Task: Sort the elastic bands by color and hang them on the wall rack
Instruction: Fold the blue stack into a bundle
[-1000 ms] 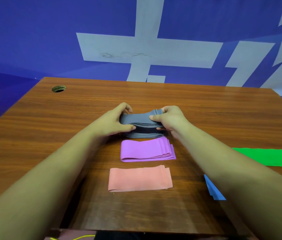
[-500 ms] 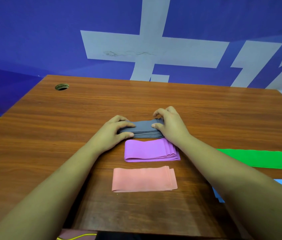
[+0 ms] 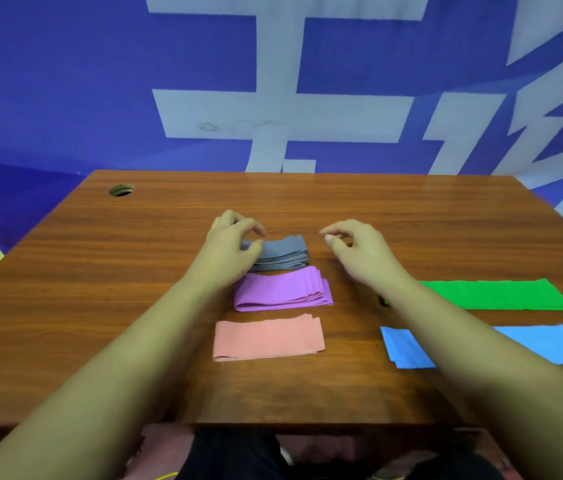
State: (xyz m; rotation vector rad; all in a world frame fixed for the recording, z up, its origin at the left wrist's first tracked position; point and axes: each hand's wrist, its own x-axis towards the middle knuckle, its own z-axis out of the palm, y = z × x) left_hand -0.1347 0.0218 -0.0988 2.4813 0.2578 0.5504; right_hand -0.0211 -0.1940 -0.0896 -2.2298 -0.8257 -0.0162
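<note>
A folded stack of grey elastic bands (image 3: 283,252) lies mid-table. Nearer to me lie a folded purple stack (image 3: 280,289) and then a folded pink stack (image 3: 266,337), all in one column. My left hand (image 3: 235,244) hovers over the grey stack's left end, thumb touching it, fingers lifted and apart. My right hand (image 3: 359,251) is just right of the grey stack, off it, with curled fingers that hold nothing. A green band (image 3: 498,294) and a blue band (image 3: 550,342) lie flat at the right, partly hidden by my right forearm. No wall rack is in view.
The wooden table (image 3: 100,289) has a round cable hole (image 3: 121,189) at its far left corner. A blue wall with large white characters (image 3: 65,81) stands right behind the table. My legs show below the near table edge.
Both hands held the grey stack a second ago and pressed it down onto the table. Now the right hand has let go and moved right, and the left hand's fingers have lifted.
</note>
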